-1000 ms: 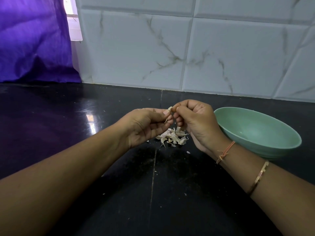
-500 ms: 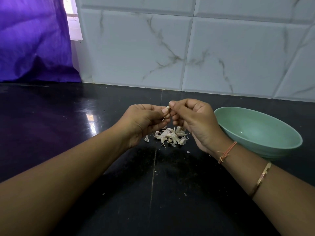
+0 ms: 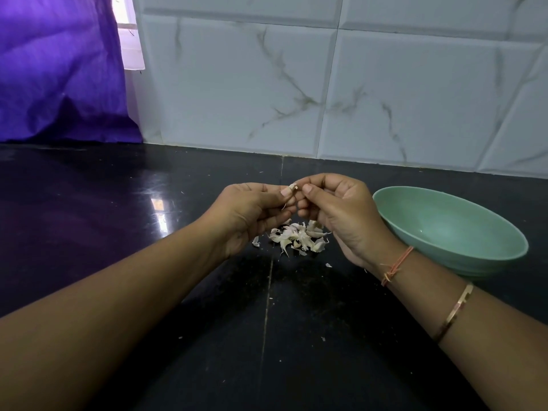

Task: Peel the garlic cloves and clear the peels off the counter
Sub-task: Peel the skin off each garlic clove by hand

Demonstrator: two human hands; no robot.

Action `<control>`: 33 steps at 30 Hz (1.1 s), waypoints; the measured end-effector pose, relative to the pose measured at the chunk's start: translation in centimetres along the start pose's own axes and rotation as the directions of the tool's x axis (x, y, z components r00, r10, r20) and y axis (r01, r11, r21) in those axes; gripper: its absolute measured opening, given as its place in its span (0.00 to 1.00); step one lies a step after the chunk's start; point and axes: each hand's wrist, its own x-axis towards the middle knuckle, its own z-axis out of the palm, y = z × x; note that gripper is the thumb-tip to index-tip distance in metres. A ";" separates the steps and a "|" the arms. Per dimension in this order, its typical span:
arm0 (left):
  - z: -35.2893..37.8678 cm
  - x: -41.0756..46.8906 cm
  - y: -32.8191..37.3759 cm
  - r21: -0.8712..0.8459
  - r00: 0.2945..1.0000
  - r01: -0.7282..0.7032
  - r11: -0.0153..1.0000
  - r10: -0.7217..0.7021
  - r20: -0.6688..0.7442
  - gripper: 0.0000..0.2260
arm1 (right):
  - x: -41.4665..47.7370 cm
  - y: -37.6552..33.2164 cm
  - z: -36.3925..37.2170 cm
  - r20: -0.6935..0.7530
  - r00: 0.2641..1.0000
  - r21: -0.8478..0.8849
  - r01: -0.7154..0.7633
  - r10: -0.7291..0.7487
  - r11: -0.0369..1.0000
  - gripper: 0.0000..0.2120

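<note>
A small garlic clove (image 3: pixel 293 186) is pinched between the fingertips of both hands above the black counter (image 3: pixel 89 221). My left hand (image 3: pixel 252 215) holds it from the left, thumb on top. My right hand (image 3: pixel 341 212) pinches its right end with thumb and forefinger; most of the clove is hidden by the fingers. Directly below the hands lies a pile of pale garlic peels (image 3: pixel 298 237) on the counter. A loose peel (image 3: pixel 255 241) sits just left of the pile.
A green bowl (image 3: pixel 486 250) stands on the counter right of my right hand; its inside looks bare. White marbled wall tiles (image 3: pixel 326 90) rise behind. A purple curtain (image 3: pixel 53 72) hangs at the back left. Small peel flakes (image 3: pixel 328 265) dot the counter.
Both hands stayed together over the pile, working the clove between the fingertips. A loose peel has dropped to the counter left of the pile.
</note>
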 end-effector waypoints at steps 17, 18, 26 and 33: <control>0.0 0.0 -0.2 0.082 0.998 -0.063 0.995 0.063 -0.003 0.04 | -0.1 -0.1 0.1 -0.035 0.999 -0.146 -0.023 0.018 0.989 0.06; 0.1 -0.1 -0.2 0.070 0.999 -0.043 0.997 0.044 -0.003 0.05 | -0.2 -0.1 0.1 -0.025 1.000 -0.154 -0.017 0.013 0.988 0.07; 0.0 0.3 0.0 -0.003 0.999 0.013 1.000 -0.013 -0.031 0.04 | 0.1 0.0 0.1 -0.081 0.994 -0.191 -0.090 0.076 0.977 0.13; -0.1 0.2 -0.1 0.087 0.998 -0.046 0.995 0.050 -0.046 0.04 | 0.3 0.6 -0.2 -0.128 0.983 -0.350 0.082 -0.134 0.933 0.07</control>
